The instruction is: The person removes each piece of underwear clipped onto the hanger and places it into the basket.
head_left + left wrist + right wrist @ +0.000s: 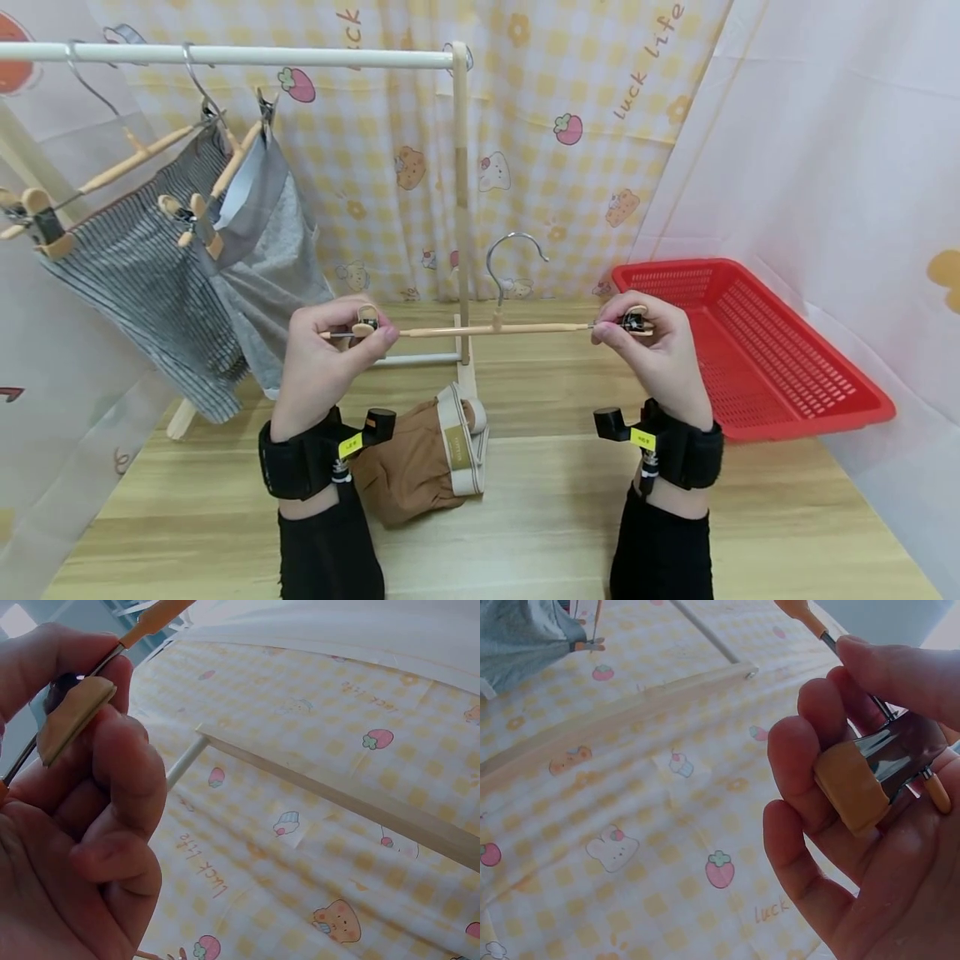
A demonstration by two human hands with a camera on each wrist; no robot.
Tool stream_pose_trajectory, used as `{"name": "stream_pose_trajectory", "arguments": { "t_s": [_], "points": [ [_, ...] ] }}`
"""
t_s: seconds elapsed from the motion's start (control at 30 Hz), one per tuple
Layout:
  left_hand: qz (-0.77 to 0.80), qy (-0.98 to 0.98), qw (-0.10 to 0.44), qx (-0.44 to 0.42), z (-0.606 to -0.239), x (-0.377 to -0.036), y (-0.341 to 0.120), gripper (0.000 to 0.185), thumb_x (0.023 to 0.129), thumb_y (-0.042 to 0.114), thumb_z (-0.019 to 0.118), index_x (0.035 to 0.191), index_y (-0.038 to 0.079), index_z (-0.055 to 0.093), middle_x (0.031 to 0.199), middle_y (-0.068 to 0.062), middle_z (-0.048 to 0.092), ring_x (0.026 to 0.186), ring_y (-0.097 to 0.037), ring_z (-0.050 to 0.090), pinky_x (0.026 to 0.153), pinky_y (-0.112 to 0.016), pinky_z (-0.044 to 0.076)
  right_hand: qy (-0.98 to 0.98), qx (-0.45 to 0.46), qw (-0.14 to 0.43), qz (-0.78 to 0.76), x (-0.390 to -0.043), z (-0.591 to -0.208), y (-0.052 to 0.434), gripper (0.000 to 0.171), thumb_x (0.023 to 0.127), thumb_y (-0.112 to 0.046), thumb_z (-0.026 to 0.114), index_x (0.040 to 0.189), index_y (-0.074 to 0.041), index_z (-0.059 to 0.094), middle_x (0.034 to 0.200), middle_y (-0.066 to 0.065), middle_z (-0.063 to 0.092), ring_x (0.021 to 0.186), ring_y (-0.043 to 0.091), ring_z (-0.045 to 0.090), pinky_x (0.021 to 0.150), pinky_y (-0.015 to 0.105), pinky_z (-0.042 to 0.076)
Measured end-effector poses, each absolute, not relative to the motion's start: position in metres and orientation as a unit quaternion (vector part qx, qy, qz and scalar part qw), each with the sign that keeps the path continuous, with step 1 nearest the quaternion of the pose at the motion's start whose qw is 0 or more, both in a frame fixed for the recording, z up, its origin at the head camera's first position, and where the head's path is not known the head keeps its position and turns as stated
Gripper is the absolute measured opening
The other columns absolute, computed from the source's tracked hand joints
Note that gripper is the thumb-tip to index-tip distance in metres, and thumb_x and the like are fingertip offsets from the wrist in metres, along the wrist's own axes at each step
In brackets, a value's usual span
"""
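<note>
Both hands hold a clip hanger (450,331) level in front of the rack, its metal hook upward. My left hand (330,350) pinches the left end by its clip (75,720). At the opposite end, my right hand (656,350) grips the bar beside the other clip (862,780), which lies against the fingers in the right wrist view. No garment is in the clips. Below the hanger, brown shorts (412,467) with a pale waistband lie folded on the table, partly behind the left wrist's camera band.
A rack with a white rail (300,57) stands at the left. Striped shorts (157,275) and grey shorts (262,258) hang there from clip hangers. A red basket (795,358) sits at the right of the wooden table (540,517). A patterned curtain (570,183) is behind.
</note>
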State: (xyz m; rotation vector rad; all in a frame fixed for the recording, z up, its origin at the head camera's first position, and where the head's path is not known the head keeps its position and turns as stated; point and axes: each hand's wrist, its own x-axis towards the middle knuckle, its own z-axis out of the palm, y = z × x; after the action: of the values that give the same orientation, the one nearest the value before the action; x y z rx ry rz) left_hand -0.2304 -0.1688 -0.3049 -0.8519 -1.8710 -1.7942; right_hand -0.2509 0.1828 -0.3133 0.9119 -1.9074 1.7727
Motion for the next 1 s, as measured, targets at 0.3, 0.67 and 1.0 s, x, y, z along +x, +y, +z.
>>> {"name": "stream_pose_trajectory", "arguments": {
  "t_s": [0.3,0.67,1.0],
  "points": [
    [-0.635,-0.663,0.219,-0.329,-0.3075,-0.231,-0.1711,0.019,0.088,-0.012,0.064,0.074,0.0,0.069,0.078,-0.011,0.064,0.046,-0.009,0.032,0.035,-0.022,0.018,-0.69,0.32,0.173,0.626,-0.2507,-0.3123,0.1805,0.005,0.093,0.002,0.066,0.094,0.007,0.065,0.078,0.013,0.06,0.072,0.021,0.062,0.064,0.026,0.056],
    [-0.636,-0.657,0.225,-0.337,-0.3056,-0.2334,-0.1707,0.018,0.087,-0.012,0.065,0.074,0.0,0.07,0.077,-0.011,0.063,0.053,-0.012,0.039,0.036,-0.022,0.019,-0.684,0.321,0.178,0.631,-0.2525,-0.3125,0.1805,0.005,0.092,0.008,0.063,0.097,0.01,0.064,0.078,0.015,0.058,0.066,0.022,0.062,0.059,0.028,0.055],
    [-0.648,-0.653,0.218,-0.327,-0.3032,-0.2332,-0.1686,0.011,0.087,-0.011,0.066,0.077,-0.007,0.068,0.076,-0.014,0.063,0.069,-0.02,0.049,0.048,-0.025,0.032,-0.678,0.307,0.191,0.641,-0.2537,-0.3116,0.1795,0.01,0.091,0.007,0.065,0.101,0.01,0.065,0.079,0.014,0.057,0.068,0.023,0.063,0.055,0.027,0.052]
  ]
}}
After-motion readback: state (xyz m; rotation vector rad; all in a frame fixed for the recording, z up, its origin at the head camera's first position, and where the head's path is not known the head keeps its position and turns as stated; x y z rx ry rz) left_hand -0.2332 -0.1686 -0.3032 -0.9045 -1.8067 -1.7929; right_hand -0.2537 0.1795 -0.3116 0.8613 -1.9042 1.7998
